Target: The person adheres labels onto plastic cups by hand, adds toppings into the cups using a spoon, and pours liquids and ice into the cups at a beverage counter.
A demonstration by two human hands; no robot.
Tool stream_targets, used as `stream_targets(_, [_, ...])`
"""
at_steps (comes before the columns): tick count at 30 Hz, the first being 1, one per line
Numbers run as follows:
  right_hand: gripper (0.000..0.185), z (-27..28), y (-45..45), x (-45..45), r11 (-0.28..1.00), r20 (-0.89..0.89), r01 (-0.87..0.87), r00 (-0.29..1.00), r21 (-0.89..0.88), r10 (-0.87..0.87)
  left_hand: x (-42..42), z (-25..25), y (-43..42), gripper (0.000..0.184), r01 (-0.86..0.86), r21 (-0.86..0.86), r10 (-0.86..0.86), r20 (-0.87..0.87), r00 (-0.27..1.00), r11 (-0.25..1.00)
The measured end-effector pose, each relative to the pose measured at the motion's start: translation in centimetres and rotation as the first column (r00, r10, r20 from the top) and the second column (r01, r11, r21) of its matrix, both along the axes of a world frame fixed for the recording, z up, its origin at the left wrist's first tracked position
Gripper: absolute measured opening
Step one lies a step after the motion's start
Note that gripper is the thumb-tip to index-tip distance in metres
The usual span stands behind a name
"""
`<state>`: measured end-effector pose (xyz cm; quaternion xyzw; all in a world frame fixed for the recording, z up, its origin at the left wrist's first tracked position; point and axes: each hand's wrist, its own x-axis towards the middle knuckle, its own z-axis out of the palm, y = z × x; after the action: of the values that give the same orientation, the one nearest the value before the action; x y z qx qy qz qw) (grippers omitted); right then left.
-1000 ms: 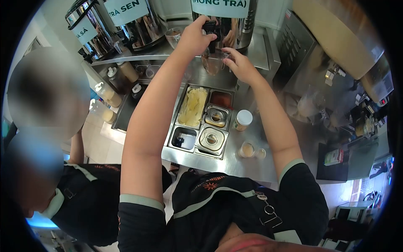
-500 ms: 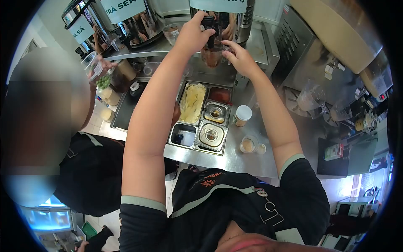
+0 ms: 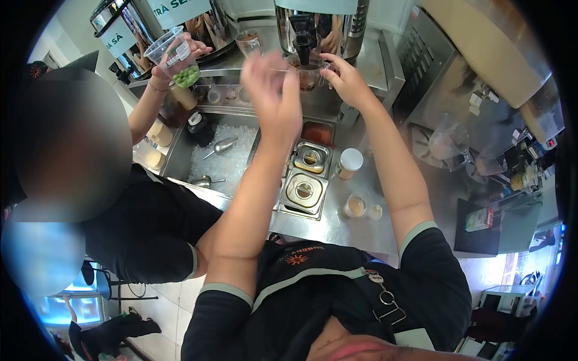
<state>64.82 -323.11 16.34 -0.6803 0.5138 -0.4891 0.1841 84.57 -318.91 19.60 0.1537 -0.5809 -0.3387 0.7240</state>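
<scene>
My right hand (image 3: 349, 81) is closed on the handle of a clear measuring cup (image 3: 309, 79) with reddish-brown liquid in it. The cup sits under the black tap (image 3: 303, 39) of a steel drink dispenser (image 3: 343, 27). My left hand (image 3: 272, 93) is in the air just left of the cup, blurred by motion. Its fingers look stretched out, with nothing visible in them. Below my hands are a pan of dark red contents (image 3: 316, 132) and two lidded steel pans (image 3: 304, 189). My left forearm covers part of the pans.
At left a co-worker's hand (image 3: 192, 48) holds a clear cup of green balls (image 3: 185, 75). An ice bin (image 3: 232, 141) contains metal scoops (image 3: 223, 146). A white-lidded jar (image 3: 350, 163) and a small cup (image 3: 356, 206) stand on the counter. Clear pitchers (image 3: 448, 144) are at right.
My left hand has let go of the tap and moved down and left. My right hand stays at the measuring cup. The co-worker has raised the cup of green balls and moved it right.
</scene>
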Motion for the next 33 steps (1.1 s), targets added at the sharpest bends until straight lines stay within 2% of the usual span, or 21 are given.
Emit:
stream_targets(1, [0.044,0.0,0.2,-0.1,1.0,0.002,0.01,1.0,0.02,-0.01,0.2,-4.6,2.1,0.064,0.061,0.011,-0.059,-0.125,0.99,0.998])
stream_targets(2, [0.044,0.0,0.0,-0.2,1.0,0.007,0.016,1.0,0.027,-0.016,0.4,-10.2,4.4,0.052,0.023,-0.052,-0.022,0.009,1.0,0.998])
stream_targets(3, [0.044,-0.3,-0.3,-0.3,1.0,0.018,0.002,1.0,0.014,-0.002,1.6,-15.9,7.7,0.044,0.014,-0.009,-0.009,0.441,0.897,1.0])
stream_targets(4, [0.044,-1.5,-0.1,-0.1,1.0,0.04,-0.007,0.999,0.023,0.006,2.4,-19.5,10.1,0.041,0.239,0.048,-0.205,0.697,0.688,0.97])
stream_targets(5, [0.044,-2.6,0.0,0.0,0.999,0.102,-0.028,0.994,0.026,0.025,3.1,-23.5,11.2,0.06,0.342,0.156,-0.302,0.849,0.433,0.927])
stream_targets(6, [0.044,-3.5,0.1,0.0,0.999,0.163,-0.037,0.986,0.028,0.032,3.1,-27.2,12.3,0.06,0.367,0.209,-0.359,0.839,0.409,0.907])
stream_targets(8, [0.043,-5.6,1.5,-0.4,0.998,0.066,0.026,0.998,-0.061,-0.022,1.8,-33.0,13.4,0.076,0.125,0.636,-0.634,0.691,0.347,0.762])
stream_targets(9, [0.044,-6.2,3.3,-0.4,0.999,0.106,0.04,0.994,-0.006,-0.039,0.9,-34.4,13.3,0.083,0.128,0.638,-0.639,0.694,0.332,0.759])
stream_targets(10, [0.043,-7.3,4.9,-0.8,0.995,0.029,0.083,0.996,-0.062,-0.081,-0.1,-35.2,13.0,0.09,0.128,0.632,-0.634,0.702,0.323,0.765])
stream_targets(11, [0.043,-7.8,7.3,-1.0,0.992,0.037,0.123,0.992,-0.017,-0.122,-1.2,-34.6,12.7,0.106,0.144,0.76,-0.756,0.571,0.32,0.634])
stream_targets(14, [0.045,-10.8,14.7,-2.8,0.987,0.101,0.157,0.982,0.046,-0.161,-4.4,-34.4,12.5,0.116,0.229,0.676,-0.708,0.619,0.34,0.7])
stream_targets(18, [0.048,-11.4,25.1,-5.4,0.917,-0.166,0.232,0.968,0.323,-0.186,-7.9,-35.9,13.4,0.11,0.365,0.662,-0.75,0.503,0.43,0.654])
stream_targets(19, [0.048,-11.6,26.7,-6.0,0.913,-0.173,0.243,0.965,0.328,-0.195,-8.0,-32.1,13.7,0.102,0.323,0.776,-0.828,0.426,0.364,0.541])
stream_targets(21, [0.042,-11.6,29.3,-7.2,0.901,-0.475,0.242,0.879,0.361,-0.046,-9.2,-35.1,14.8,0.099,0.418,0.73,-0.821,0.351,0.45,0.541])
stream_targets(22, [0.042,-11.2,29.8,-7.4,0.898,-0.485,0.254,0.873,0.359,-0.053,-9.8,-36.0,15.1,0.096,0.493,0.671,-0.803,0.272,0.531,0.554])
stream_targets(24, [0.036,-10.4,30.2,-7.6,0.842,-0.627,0.223,0.762,0.491,0.164,-9.4,-32.3,15.9,0.09,0.386,0.686,-0.755,0.377,0.536,0.616])
stream_targets(26, [0.032,-10.3,29.3,-7.2,0.858,-0.666,0.188,0.715,0.479,0.215,-9.0,-30.4,16.5,0.086,0.243,0.421,-0.483,0.698,0.529,0.874])
stream_targets(27, [0.029,-9.5,28.6,-6.4,0.83,-0.707,0.194,0.643,0.523,0.294,-8.8,-29.3,16.9,0.085,0.263,0.323,-0.416,0.708,0.571,0.909])
stream_targets(29, [0.027,-8.1,26.7,-4.6,0.805,-0.736,0.197,0.565,0.56,0.373,-8.4,-27.9,17.6,0.08,0.273,0.319,-0.42,0.705,0.572,0.907])
stream_targets(31, [0.028,-7.2,24.4,-2.5,0.731,-0.747,0.193,0.318,0.654,0.584,-7.9,-26.9,18.1,0.075,0.277,0.316,-0.42,0.702,0.575,0.907])
stream_targets(33, [0.027,-6.1,22.5,-0.2,0.704,-0.723,0.175,0.238,0.689,0.649,-7.5,-26.1,18.3,0.074,0.374,0.433,-0.57,0.56,0.602,0.82])
